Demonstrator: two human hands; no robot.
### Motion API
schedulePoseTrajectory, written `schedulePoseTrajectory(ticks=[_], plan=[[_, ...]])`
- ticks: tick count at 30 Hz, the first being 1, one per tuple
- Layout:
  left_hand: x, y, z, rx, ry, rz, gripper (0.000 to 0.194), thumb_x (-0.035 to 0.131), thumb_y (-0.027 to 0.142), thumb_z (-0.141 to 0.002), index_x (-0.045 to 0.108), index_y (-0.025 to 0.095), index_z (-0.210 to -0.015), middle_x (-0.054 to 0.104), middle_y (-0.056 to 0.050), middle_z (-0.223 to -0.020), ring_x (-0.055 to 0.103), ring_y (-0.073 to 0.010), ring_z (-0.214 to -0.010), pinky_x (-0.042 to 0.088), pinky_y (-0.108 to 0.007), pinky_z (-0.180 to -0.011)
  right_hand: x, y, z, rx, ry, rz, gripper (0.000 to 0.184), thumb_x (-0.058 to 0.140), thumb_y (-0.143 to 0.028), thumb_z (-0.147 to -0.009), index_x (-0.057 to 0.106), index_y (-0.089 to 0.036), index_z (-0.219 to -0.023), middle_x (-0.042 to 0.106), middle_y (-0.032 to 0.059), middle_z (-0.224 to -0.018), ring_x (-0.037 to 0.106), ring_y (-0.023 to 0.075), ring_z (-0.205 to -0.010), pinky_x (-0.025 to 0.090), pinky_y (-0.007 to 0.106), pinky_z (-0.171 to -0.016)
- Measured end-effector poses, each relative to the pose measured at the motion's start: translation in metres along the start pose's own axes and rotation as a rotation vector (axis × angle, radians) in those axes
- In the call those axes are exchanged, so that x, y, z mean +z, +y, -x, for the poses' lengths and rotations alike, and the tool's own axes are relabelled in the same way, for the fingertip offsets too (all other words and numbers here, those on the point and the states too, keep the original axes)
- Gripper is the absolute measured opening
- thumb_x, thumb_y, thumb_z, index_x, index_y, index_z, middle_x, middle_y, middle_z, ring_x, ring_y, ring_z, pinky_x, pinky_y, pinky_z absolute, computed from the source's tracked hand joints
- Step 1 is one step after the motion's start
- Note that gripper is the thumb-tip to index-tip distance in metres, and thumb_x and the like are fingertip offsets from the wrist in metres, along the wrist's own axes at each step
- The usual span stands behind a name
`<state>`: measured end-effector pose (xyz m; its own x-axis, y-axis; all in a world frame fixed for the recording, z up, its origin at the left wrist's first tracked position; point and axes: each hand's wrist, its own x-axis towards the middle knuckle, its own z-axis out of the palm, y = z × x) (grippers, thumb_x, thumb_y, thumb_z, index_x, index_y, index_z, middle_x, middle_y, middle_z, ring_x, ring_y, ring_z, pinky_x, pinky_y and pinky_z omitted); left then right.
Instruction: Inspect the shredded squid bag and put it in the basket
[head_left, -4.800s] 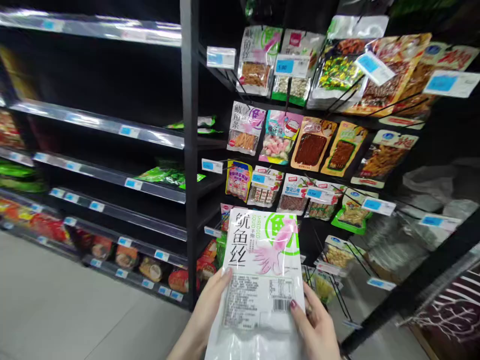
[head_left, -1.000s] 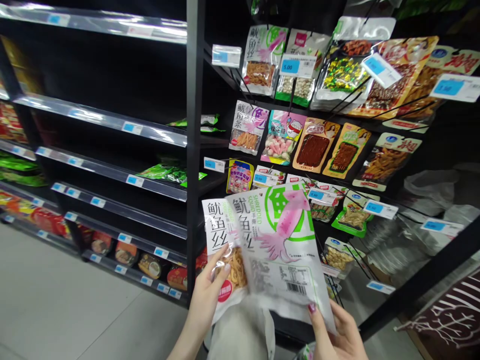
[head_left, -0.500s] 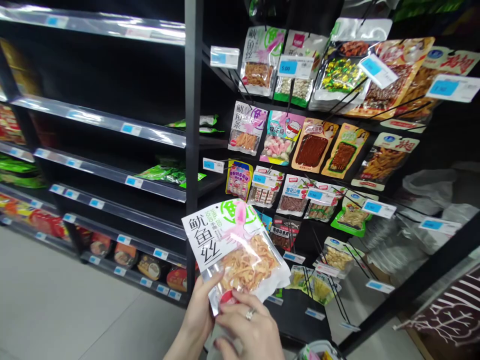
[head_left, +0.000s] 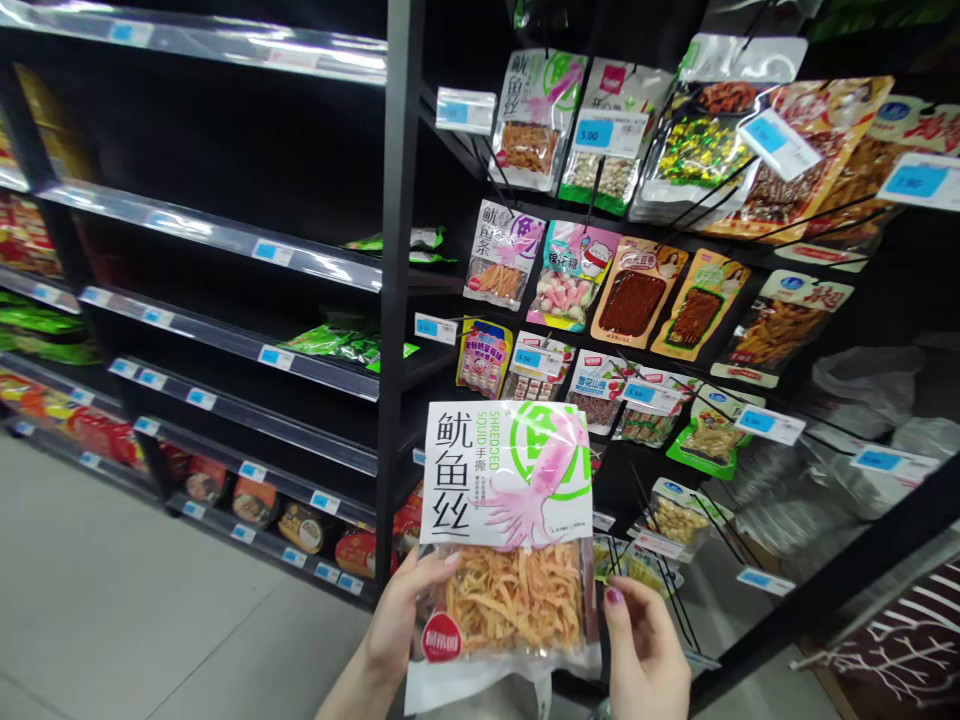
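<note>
A clear-fronted bag of shredded squid [head_left: 517,600], white with green lettering and a pink squid picture, is held upright before me, its front facing me. My left hand [head_left: 394,625] grips its lower left edge, thumb on the front, other fingers mostly hidden behind. Beside the bag's right edge is my right hand [head_left: 646,650], fingers loosely bent and thumb pointing up; whether it touches the bag I cannot tell. A similar squid bag [head_left: 534,130] hangs at the top of the black rack.
Snack bags such as a marshmallow bag [head_left: 571,280] hang on hooks. Metal hook rods and price tags [head_left: 772,143] jut outward at the right. Tiered shelves [head_left: 322,350] stand left, behind a black upright post [head_left: 394,250]. Crumpled clear plastic [head_left: 862,380] lies right.
The squid bag has turned from tilted to upright and faces me squarely. My right hand has moved off its lower front to the right side. The view has shifted slightly.
</note>
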<state>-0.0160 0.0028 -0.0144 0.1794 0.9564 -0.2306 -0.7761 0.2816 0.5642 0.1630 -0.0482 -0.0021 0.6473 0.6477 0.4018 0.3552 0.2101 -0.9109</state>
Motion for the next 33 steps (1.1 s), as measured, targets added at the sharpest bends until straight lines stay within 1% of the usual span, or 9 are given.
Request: schedulePoseTrajectory(ticks=[2,4,7,10,16,21,25,29,33], plan=[[0.001,0.000,0.002,-0.013,-0.006,-0.027,0.061,0.064,0.014,-0.060,0.045,0.011,-0.118,0.064,-0.009,-0.101,0.054,-0.0255,-0.102,0.045,-0.033,-0.086,0.003,-0.001,0.000,0.045,-0.087,-0.110,0.037,0.060,-0.047,-0.066,0.058,-0.015,-0.085,0.062,0.0063,-0.077,0.056,0.0191,-0.072,0.043,0.025,-0.065],[0.003,0.000,0.004,-0.020,-0.018,-0.061,0.061,0.064,0.015,-0.060,0.046,0.011,-0.117,0.065,-0.009,-0.100,0.054,-0.0262,-0.102,0.045,-0.033,-0.086,0.005,-0.002,0.000,0.088,-0.186,-0.175,0.038,0.060,-0.048,-0.065,0.057,-0.015,-0.084,0.060,0.0046,-0.072,0.054,0.0177,-0.067,0.042,0.025,-0.062],[0.006,0.000,0.009,-0.029,-0.060,-0.084,0.061,0.064,0.015,-0.059,0.047,0.012,-0.117,0.064,-0.010,-0.101,0.053,-0.0277,-0.103,0.045,-0.035,-0.086,0.005,0.004,0.001,0.127,-0.309,-0.186,0.033,0.063,-0.047,-0.063,0.051,-0.016,-0.065,0.046,-0.0019,-0.056,0.042,0.0118,-0.054,0.035,0.021,-0.052],[0.009,0.001,0.013,-0.058,-0.091,-0.082,0.058,0.064,0.014,-0.058,0.048,0.013,-0.113,0.064,-0.010,-0.102,0.053,-0.0286,-0.103,0.045,-0.037,-0.086,0.004,0.016,0.000,0.158,-0.366,-0.194,0.040,0.066,-0.047,-0.060,0.038,-0.017,-0.054,0.034,-0.0053,-0.051,0.032,0.0085,-0.050,0.030,0.019,-0.048],[0.012,0.000,0.015,-0.068,-0.063,-0.141,0.040,0.069,0.016,-0.053,0.054,0.013,-0.090,0.065,-0.010,-0.097,0.056,-0.0299,-0.098,0.045,-0.039,-0.085,0.002,0.022,-0.003,0.228,-0.430,-0.280,0.034,0.068,-0.045,-0.059,0.050,-0.015,-0.061,0.051,-0.0006,-0.057,0.044,0.0119,-0.056,0.037,0.021,-0.054],[0.015,-0.003,0.015,-0.071,-0.049,-0.127,0.040,0.070,0.018,-0.052,0.054,0.014,-0.089,0.064,-0.010,-0.100,0.054,-0.0299,-0.101,0.045,-0.041,-0.086,0.005,0.012,-0.002,0.282,-0.456,-0.363,0.034,0.068,-0.043,-0.059,0.057,-0.015,-0.074,0.061,0.0046,-0.070,0.056,0.0184,-0.070,0.044,0.026,-0.064],[0.018,-0.003,0.015,-0.068,-0.023,-0.134,0.038,0.070,0.018,-0.053,0.054,0.014,-0.088,0.064,-0.010,-0.100,0.054,-0.0296,-0.102,0.044,-0.042,-0.087,0.006,0.012,-0.002,0.319,-0.449,-0.421,0.035,0.068,-0.041,-0.060,0.057,-0.016,-0.083,0.063,0.0056,-0.079,0.058,0.0228,-0.084,0.044,0.030,-0.074],[0.018,-0.003,0.014,-0.069,-0.027,-0.171,0.037,0.069,0.020,-0.055,0.056,0.013,-0.090,0.063,-0.010,-0.102,0.052,-0.0298,-0.104,0.042,-0.041,-0.090,0.006,0.019,-0.003,0.316,-0.416,-0.391,0.032,0.068,-0.040,-0.062,0.057,-0.016,-0.080,0.061,0.0030,-0.070,0.057,0.0203,-0.076,0.044,0.028,-0.071],[0.017,-0.004,0.014,-0.072,-0.023,-0.189,0.034,0.069,0.021,-0.056,0.056,0.013,-0.087,0.063,-0.010,-0.103,0.053,-0.0299,-0.103,0.042,-0.041,-0.089,0.006,0.028,-0.005,0.301,-0.413,-0.359,0.036,0.067,-0.041,-0.063,0.059,-0.015,-0.087,0.059,0.0020,-0.068,0.054,0.0164,-0.068,0.044,0.025,-0.065]])
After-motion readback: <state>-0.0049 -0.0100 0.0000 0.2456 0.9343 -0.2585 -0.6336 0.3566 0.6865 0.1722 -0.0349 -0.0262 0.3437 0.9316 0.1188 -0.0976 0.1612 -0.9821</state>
